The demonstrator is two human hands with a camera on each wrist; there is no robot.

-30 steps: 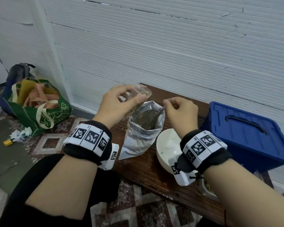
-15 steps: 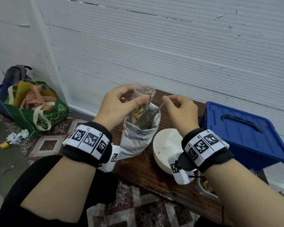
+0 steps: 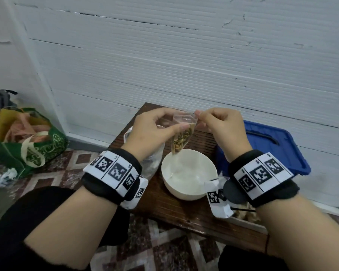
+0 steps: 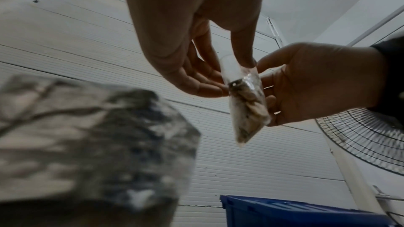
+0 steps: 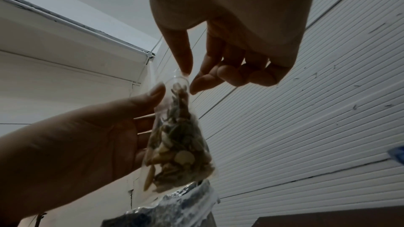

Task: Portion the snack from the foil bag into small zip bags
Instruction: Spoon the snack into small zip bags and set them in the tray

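A small clear zip bag (image 3: 181, 136) half full of mixed snack hangs above the white bowl (image 3: 184, 195). My left hand (image 3: 174, 120) pinches its upper left side between thumb and fingers. My right hand (image 3: 199, 114) pinches its top right corner. The left wrist view shows the zip bag (image 4: 247, 110) hanging from my left hand (image 4: 229, 73), with my right hand (image 4: 317, 82) behind it. In the right wrist view my right hand (image 5: 189, 80) nips the zip bag (image 5: 179, 144) at its mouth. The foil bag (image 3: 153, 159) stands mostly hidden behind my left wrist.
A blue lidded box (image 3: 272, 145) stands at the right of the low wooden table (image 3: 174, 210). A tray with snack (image 3: 245, 214) lies under my right wrist. A green shopping bag (image 3: 27, 145) sits on the floor at the left. A fan (image 4: 360, 141) stands at the right.
The zip bag rose out of the foil bag's mouth and moved right, over the bowl. My right hand left the foil bag's rim and took the zip bag's top.
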